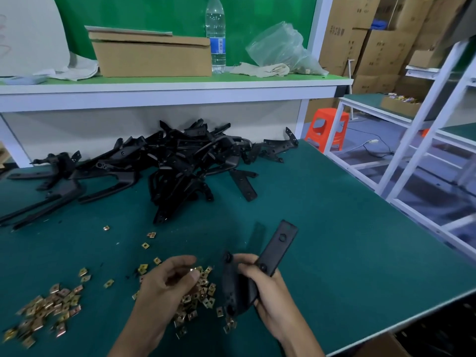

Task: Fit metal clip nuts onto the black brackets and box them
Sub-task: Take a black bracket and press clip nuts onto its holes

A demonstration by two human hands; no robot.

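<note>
A long, flat black bracket [279,244] with round holes, curved at its lower end, is held above the tabletop's [334,240] near edge. The right hand's [270,292] grip is closed around its middle. The left hand [164,282] pinches one brass-coloured clip nut [193,270] over a loose heap of clip nuts [199,296]. A second heap [49,307] lies near the left corner. A tangled pile of black brackets [180,161] sits along the far edge, below a shelf [180,85] carrying a cardboard box [154,56] and water bottle [215,34].

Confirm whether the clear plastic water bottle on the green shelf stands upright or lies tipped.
Upright: the clear plastic water bottle stands on its base, cap uppermost.
</note>
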